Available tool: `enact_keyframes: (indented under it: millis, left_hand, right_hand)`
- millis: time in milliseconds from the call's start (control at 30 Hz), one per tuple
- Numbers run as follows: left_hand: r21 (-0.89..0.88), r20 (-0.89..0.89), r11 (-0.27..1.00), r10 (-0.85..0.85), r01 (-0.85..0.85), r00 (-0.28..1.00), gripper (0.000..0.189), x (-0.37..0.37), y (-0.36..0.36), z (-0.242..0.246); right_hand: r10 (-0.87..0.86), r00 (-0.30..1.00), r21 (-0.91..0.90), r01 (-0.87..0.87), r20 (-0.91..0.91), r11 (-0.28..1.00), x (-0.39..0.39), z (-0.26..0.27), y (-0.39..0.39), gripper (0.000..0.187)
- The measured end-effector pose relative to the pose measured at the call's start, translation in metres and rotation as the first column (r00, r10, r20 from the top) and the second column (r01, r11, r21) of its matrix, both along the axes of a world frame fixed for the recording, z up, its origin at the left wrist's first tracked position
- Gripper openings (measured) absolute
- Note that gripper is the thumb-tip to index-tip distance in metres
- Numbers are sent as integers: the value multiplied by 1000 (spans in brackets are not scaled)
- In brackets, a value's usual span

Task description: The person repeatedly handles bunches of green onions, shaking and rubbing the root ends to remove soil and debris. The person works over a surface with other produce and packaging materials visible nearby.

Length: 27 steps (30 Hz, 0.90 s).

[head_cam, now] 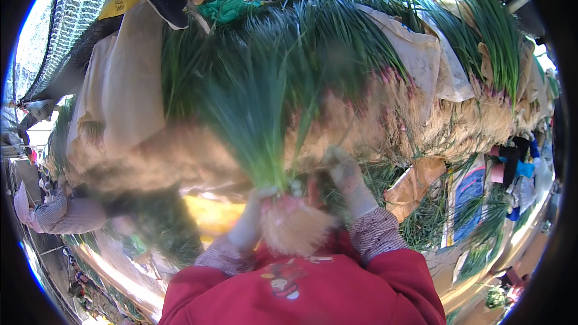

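My left hand [264, 193] is closed around the lower stems of a bunch of green onions [266, 144] in front of my chest. The leaves fan away from me, while the pinkish bases and pale, hairy roots [295, 225] hang towards my red top. My right hand [341, 164] is raised to the right of the bunch, close to the root ends of the heap; it is blurred, and whether its fingers hold anything is unclear. Beyond both hands lies a long heap of green onions [316, 31], leaves pointing away and roots facing me.
Pale cloth sheets [131, 76] cover parts of the heap. Loose leaves, a brown paper sheet [417, 185] and a blue printed sack [469, 203] lie at the lower right. One person [67, 214] is at the left, another [519, 162] at the right.
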<state>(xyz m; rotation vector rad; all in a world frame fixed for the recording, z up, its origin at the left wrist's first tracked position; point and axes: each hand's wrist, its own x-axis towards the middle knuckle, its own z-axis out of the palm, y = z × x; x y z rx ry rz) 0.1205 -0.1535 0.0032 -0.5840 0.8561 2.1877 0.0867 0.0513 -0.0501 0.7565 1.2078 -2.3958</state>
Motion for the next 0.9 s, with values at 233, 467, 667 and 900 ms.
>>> enact_keyframes:
  millis: [233,467,667,900]
  left_hand:
    - [92,-20,995,45,-43,999,63,10,-17,-4]
    - [262,122,947,157,-184,980,62,16,-20,16]
    - [288,-239,943,238,-166,941,62,5,-96,49]
    - [-34,-196,989,136,-145,971,62,-25,-51,23]
  right_hand:
    - [401,914,-77,-404,-54,911,-9,20,-26,23]
    - [-101,977,459,178,-187,871,-11,-18,25,17]
    - [735,105,659,-540,670,-523,48,-37,130,34]
    - [675,737,921,235,40,-310,-91,-104,46,69]
